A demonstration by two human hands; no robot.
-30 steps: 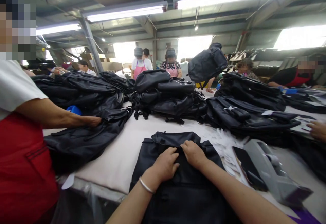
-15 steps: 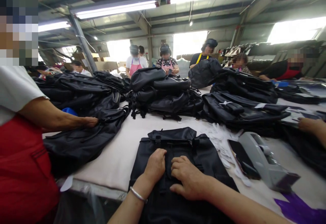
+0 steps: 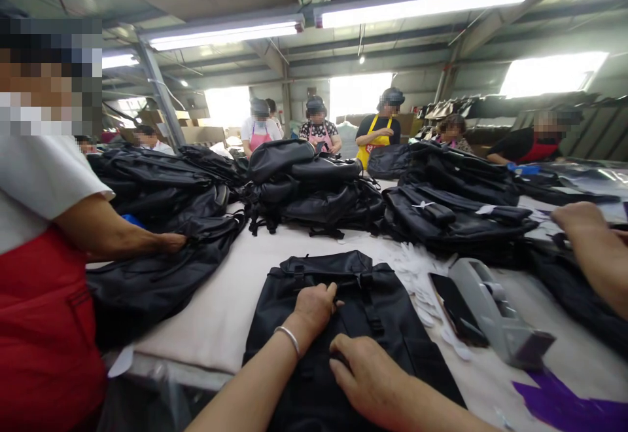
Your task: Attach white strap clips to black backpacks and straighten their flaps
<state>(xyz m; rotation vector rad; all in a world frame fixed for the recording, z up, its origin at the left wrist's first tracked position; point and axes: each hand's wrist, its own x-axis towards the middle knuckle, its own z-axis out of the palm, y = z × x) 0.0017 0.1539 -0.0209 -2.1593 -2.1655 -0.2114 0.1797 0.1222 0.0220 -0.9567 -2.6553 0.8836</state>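
Note:
A black backpack (image 3: pixel 402 301) lies flat in front of me, its top flap and two buckle straps at the far end. My left hand (image 3: pixel 314 314), with a silver bangle on the wrist, is closed at the middle of the bag just below the flap. Its fingertips pinch the bag's front, though the exact part is hidden. Nearer to me, my right hand (image 3: pixel 367 366) curls its fingers and thumb on a dark part of the same backpack. Whether that part is a strap or a fold, I cannot tell.
A phone (image 3: pixel 456 307) and a grey tape dispenser (image 3: pixel 500 314) sit right of the bag, beside white strips (image 3: pixel 419 281) and purple material (image 3: pixel 564 399). Black bags (image 3: pixel 318 190) are heaped behind. A co-worker in a red apron (image 3: pixel 49 327) handles bags at left; another's hand (image 3: pixel 583 222) reaches in at right.
My left hand has moved up and right across the bag, its fingers now pinched. My right hand has gone from spread fingers to a curled grip. The view has shifted slightly.

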